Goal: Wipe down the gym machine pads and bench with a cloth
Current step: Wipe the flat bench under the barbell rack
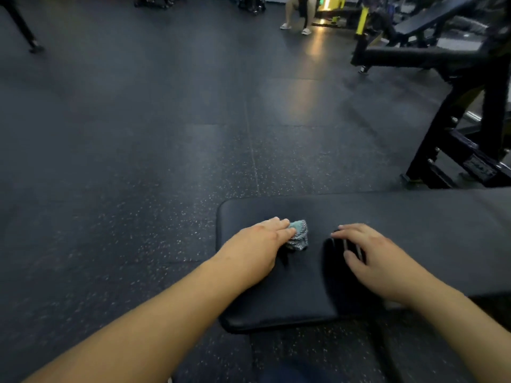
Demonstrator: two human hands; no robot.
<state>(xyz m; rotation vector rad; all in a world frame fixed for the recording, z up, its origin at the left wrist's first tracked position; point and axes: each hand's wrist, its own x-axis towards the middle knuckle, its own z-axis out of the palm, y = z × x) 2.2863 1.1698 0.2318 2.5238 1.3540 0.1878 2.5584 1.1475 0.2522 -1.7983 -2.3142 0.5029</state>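
A black bench lies low in front of me, made of a short seat pad (276,299) and a long pad (431,225) running off to the right. On the seat pad's far half is a small bunched teal-grey cloth (300,236). My left hand (257,244) lies over the cloth's left side and presses it down with fairly straight fingers; the thumb is hidden. My right hand (370,252) rests with spread fingers over the dark gap (331,272) between the two pads, a short way right of the cloth.
A black steel machine frame (470,120) stands close behind the bench on the right. Further back are an inclined bench (431,20) and a person's legs in sandals (296,15). Speckled rubber floor (138,134) spreads out to the left and ahead.
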